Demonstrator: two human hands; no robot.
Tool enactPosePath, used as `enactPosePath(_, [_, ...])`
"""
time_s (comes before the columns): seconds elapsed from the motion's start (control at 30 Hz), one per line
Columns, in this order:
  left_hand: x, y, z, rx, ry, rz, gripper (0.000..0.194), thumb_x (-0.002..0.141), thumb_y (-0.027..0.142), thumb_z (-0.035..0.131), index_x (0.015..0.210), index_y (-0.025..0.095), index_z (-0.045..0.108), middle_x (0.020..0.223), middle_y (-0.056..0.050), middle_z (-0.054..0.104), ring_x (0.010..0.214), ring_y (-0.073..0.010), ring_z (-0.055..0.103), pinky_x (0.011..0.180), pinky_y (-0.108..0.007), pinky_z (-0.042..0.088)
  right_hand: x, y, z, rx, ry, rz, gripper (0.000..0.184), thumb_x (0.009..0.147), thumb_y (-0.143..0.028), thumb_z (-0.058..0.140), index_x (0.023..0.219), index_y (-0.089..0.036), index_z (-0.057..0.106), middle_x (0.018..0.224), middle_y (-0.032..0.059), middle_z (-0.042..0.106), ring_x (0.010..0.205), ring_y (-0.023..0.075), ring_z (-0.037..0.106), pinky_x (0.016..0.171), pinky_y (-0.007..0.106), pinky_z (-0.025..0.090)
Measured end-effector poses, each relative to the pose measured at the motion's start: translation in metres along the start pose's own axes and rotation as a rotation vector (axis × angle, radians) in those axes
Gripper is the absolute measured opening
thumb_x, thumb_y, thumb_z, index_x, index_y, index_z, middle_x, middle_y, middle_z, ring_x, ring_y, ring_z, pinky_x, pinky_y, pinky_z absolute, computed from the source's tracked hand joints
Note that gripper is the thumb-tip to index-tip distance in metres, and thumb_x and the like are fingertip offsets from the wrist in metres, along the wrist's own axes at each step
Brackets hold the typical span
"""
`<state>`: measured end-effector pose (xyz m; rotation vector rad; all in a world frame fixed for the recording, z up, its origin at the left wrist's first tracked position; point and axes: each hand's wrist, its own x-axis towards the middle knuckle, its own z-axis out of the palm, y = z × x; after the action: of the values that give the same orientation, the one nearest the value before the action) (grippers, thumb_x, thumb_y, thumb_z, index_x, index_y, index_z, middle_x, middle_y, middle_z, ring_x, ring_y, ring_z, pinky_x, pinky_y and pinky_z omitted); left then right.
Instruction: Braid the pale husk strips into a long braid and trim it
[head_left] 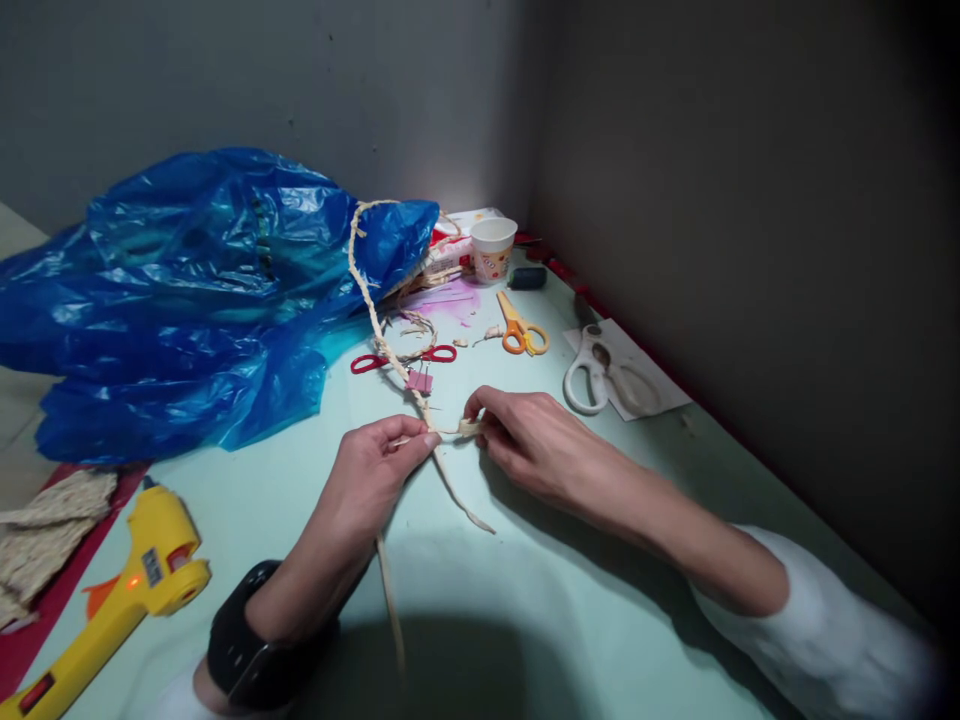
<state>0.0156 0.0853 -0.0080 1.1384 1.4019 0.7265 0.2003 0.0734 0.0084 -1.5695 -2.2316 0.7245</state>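
Observation:
A braided straw cord point(373, 300) runs from the blue plastic bag down to my hands on the pale green table point(525, 600). My left hand point(375, 470) pinches the braid's loose strands at its fingertips; one flat strand point(465, 505) trails toward me. My right hand point(525, 435) is closed on the strand end just right of the left fingertips. A pink binder clip point(420, 381) grips the braid a little above my hands. A black watch sits on my left wrist.
A big blue plastic bag point(187, 290) fills the left. A yellow glue gun point(120, 590) lies at the lower left beside woven straw point(45, 530). Red scissors point(401, 358), orange scissors point(521, 330), white scissors point(600, 370) on paper and a paper cup point(493, 248) lie behind. Walls close the corner.

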Motion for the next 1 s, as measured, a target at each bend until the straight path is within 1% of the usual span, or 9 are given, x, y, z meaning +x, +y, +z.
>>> enactPosePath(0.2, [-0.001,0.001,0.0,0.022,0.01,-0.006,0.017,0.072,0.032,0.07,0.075,0.016,0.064,0.045,0.009,0.04,0.04,-0.0044,0.022,0.043,-0.022,0.016,0.008,0.021,-0.017,0.015,0.072,0.024,0.04,0.079,-0.003,0.043,0.113,-0.02,0.056,0.092,0.0046,0.066,0.078,0.0153,0.055,0.069,0.024,0.034])
enactPosePath(0.33, [-0.001,0.0,-0.001,0.007,0.006,0.008,0.021,0.07,0.035,0.072,0.075,0.016,0.064,0.047,0.008,0.044,0.041,-0.005,0.026,0.044,-0.022,0.016,0.013,0.032,-0.031,0.088,0.236,0.097,0.035,0.074,-0.004,0.042,0.097,-0.017,0.065,0.084,0.0044,0.067,0.076,0.0167,0.058,0.069,0.025,0.037])
enactPosePath(0.43, [-0.001,0.0,-0.001,0.003,0.001,0.012,0.021,0.069,0.034,0.071,0.076,0.016,0.064,0.051,0.007,0.049,0.042,-0.0052,0.029,0.045,-0.022,0.018,0.013,0.029,-0.036,0.328,0.302,0.067,0.026,0.077,-0.01,0.043,0.085,-0.015,0.067,0.082,0.0051,0.067,0.078,0.0176,0.06,0.069,0.026,0.04])
enactPosePath(0.53, [-0.001,0.001,-0.001,0.016,0.004,0.011,0.018,0.07,0.032,0.07,0.076,0.016,0.064,0.05,0.008,0.047,0.042,-0.0046,0.027,0.045,-0.021,0.019,0.01,0.02,-0.033,0.552,0.218,0.02,0.022,0.085,-0.024,0.049,0.084,-0.015,0.069,0.082,0.0049,0.068,0.081,0.0172,0.061,0.074,0.027,0.042])
enactPosePath(0.63, [-0.002,0.002,0.0,-0.004,-0.009,0.02,0.018,0.069,0.032,0.07,0.075,0.016,0.064,0.051,0.008,0.048,0.042,-0.0052,0.03,0.046,-0.021,0.019,0.008,0.011,-0.022,0.649,0.12,-0.029,0.023,0.087,-0.034,0.054,0.085,-0.015,0.069,0.082,0.0038,0.068,0.081,0.0159,0.06,0.074,0.026,0.043])
enactPosePath(0.73, [-0.002,0.0,0.0,-0.018,-0.02,0.032,0.02,0.068,0.034,0.07,0.076,0.016,0.064,0.054,0.006,0.052,0.044,-0.0066,0.033,0.046,-0.021,0.019,0.006,0.004,-0.01,0.728,0.037,-0.044,0.018,0.086,-0.03,0.057,0.092,-0.015,0.064,0.083,0.0034,0.066,0.078,0.0146,0.059,0.069,0.025,0.043])
enactPosePath(0.83, [0.0,-0.001,-0.001,-0.01,-0.038,0.048,0.021,0.07,0.035,0.069,0.077,0.016,0.063,0.058,0.004,0.056,0.048,-0.0075,0.038,0.047,-0.021,0.023,0.003,-0.001,-0.004,0.862,-0.044,-0.051,0.02,0.087,-0.025,0.056,0.104,-0.015,0.057,0.087,0.0046,0.065,0.08,0.0146,0.06,0.072,0.026,0.046])
enactPosePath(0.93, [0.0,-0.001,-0.002,0.0,-0.053,0.057,0.02,0.072,0.035,0.068,0.075,0.016,0.062,0.06,0.004,0.056,0.052,-0.0082,0.041,0.05,-0.021,0.026,0.001,-0.005,-0.004,0.922,-0.139,-0.045,0.015,0.09,-0.025,0.052,0.1,-0.015,0.055,0.094,0.0069,0.065,0.079,0.0132,0.061,0.075,0.026,0.047])
enactPosePath(1.0, [0.0,0.0,-0.003,0.005,-0.052,0.053,0.02,0.072,0.035,0.068,0.074,0.016,0.061,0.059,0.005,0.054,0.051,-0.0077,0.039,0.049,-0.02,0.025,0.0,-0.005,-0.005,0.884,-0.192,-0.046,0.015,0.092,-0.027,0.049,0.096,-0.015,0.056,0.095,0.0066,0.065,0.071,0.0107,0.059,0.068,0.024,0.046])
